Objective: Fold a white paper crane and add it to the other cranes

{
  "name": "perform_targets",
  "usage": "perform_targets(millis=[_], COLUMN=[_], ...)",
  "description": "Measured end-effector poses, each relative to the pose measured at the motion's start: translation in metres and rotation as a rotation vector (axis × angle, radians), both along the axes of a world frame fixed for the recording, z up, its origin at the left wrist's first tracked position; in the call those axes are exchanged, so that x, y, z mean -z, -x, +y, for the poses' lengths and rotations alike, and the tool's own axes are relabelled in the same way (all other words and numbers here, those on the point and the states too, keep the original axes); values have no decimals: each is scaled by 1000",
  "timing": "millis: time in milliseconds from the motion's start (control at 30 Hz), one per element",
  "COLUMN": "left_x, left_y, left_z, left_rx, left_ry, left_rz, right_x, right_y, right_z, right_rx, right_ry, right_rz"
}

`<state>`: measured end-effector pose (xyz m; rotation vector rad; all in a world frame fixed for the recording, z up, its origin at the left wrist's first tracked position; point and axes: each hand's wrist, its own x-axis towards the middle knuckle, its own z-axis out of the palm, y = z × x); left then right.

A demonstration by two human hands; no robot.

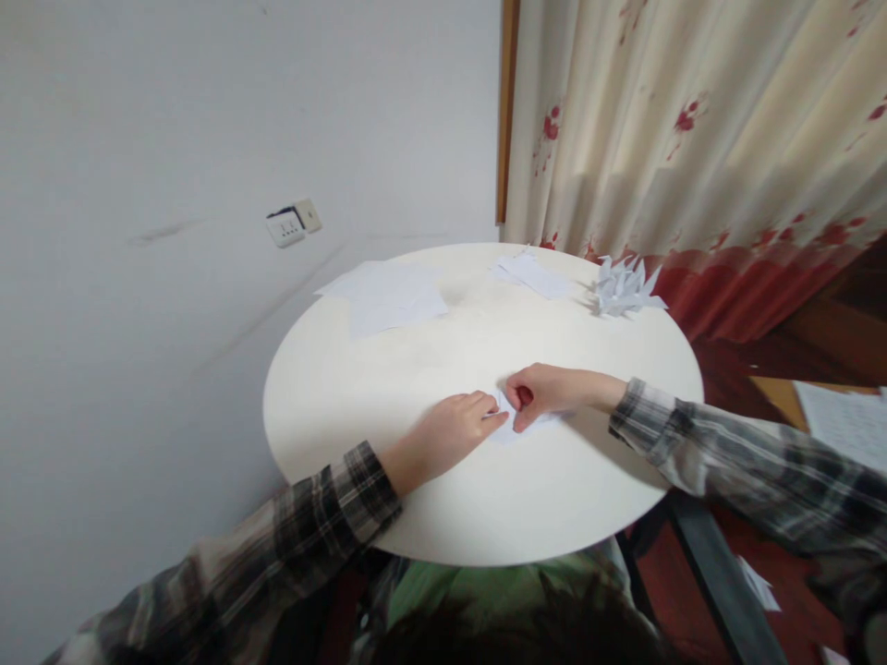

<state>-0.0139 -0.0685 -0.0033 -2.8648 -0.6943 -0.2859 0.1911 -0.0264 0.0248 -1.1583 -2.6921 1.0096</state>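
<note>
A small piece of folded white paper (504,431) lies on the white round table (485,517), partly hidden under my fingers. My left hand (450,434) reaches in from the left, with its thumb and bent fingers closed on the paper's left edge. From the right, my right hand (547,392) has curled fingers and thumb pinching the paper at its upper middle. Part of the paper shows to the right, beneath that hand. The exact folds are too small to make out.
Large white sheets (394,296) are spread at the table's back left. A stack of smaller papers (532,274) lies at the back. Several pointed folded paper shapes (624,286) cluster at the back right. A wall (173,305) and a curtain (679,120) stand behind.
</note>
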Motion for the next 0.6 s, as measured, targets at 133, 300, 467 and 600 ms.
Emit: perform_targets(millis=[133, 300, 467, 600], left_x=[1, 4, 6, 7], left_y=[2, 5, 9, 11], left_z=[3, 5, 5, 5], left_rx=[16, 16, 8, 4], left_ry=[-27, -37, -15, 27], left_rz=[0, -12, -19, -57], right_x=[0, 3, -1, -1], right_y=[-9, -23, -30, -22], right_z=[2, 4, 5, -3], right_rx=[-11, -4, -63, 39], right_ry=[23, 24, 138, 104], right_rz=[-33, -45, 23, 172])
